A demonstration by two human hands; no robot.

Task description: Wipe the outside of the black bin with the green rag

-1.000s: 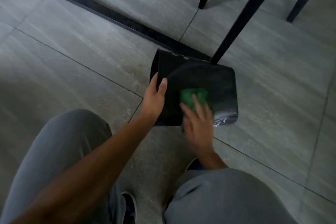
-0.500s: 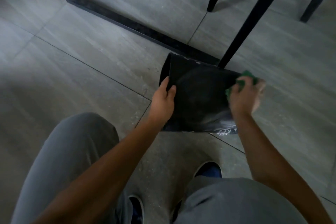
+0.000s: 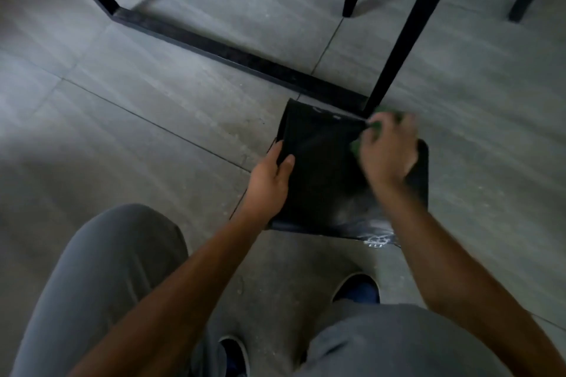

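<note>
The black bin (image 3: 324,174) lies on its side on the grey tiled floor (image 3: 153,119), between the person's knees and the black metal frame (image 3: 232,55) of a piece of furniture. Its far end touches or nearly touches the foot of a slanted black leg (image 3: 401,46). The left hand (image 3: 269,180) holds the left edge of the bin; the thumb lies on the upper face and the other fingers are wrapped around the side, so the hand is closed on the bin. The right hand (image 3: 387,150) is over the far right part of the bin and is blurred. Its fingers are curled around the green rag (image 3: 379,125), of which only small pieces are visible beyond the fingers and beside the thumb. The rag is pressed on the top right area of the bin, near the slanted leg. At the near right corner of the bin there is a shiny wrinkled piece of plastic (image 3: 378,239). Below, two grey trouser legs (image 3: 101,285) and dark shoes (image 3: 361,288) are visible.
</note>
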